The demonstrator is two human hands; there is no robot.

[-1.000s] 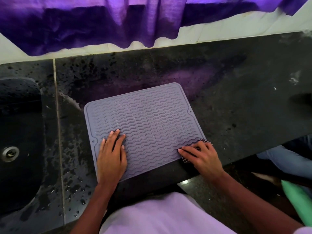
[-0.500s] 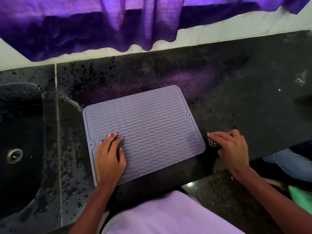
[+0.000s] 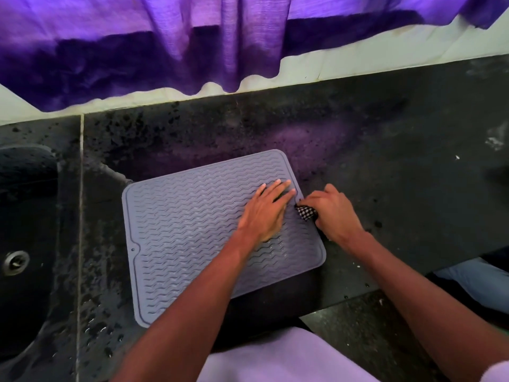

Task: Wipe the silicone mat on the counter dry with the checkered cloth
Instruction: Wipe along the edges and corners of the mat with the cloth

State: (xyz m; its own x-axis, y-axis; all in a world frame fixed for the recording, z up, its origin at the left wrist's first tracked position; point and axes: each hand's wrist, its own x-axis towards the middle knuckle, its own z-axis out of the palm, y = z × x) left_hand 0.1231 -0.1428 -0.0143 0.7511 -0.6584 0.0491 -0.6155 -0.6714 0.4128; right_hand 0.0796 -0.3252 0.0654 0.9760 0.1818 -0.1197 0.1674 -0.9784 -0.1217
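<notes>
Here we are at the counter, both arms reaching in. Our left hand lies flat on the silicone mat, fingers straight and close together, palm down. We judge that is there to pin the mat so it cannot slide or curl while the other hand rubs.

Just to the right of those fingertips, our right hand has its fingers curled round the checkered cloth, bunched into a small wad. Only a dark-and-white corner pokes out between the two hands, right at the mat's right edge. A tight wad like that should press into the wavy ridges better than a loose sheet would.

The mat itself stretches away left of and beneath the left hand, flat on the counter, its near edge close to the counter's lip under our forearm. We cannot tell from here how much water sits in its grooves.

Far off to the left of the left arm are the dark sink and its drain, with droplets scattered on the stone between. Beyond both hands hangs a purple curtain.

We reckon the wiping is under way along the right border, and the wide left part is yet to be reached.
</notes>
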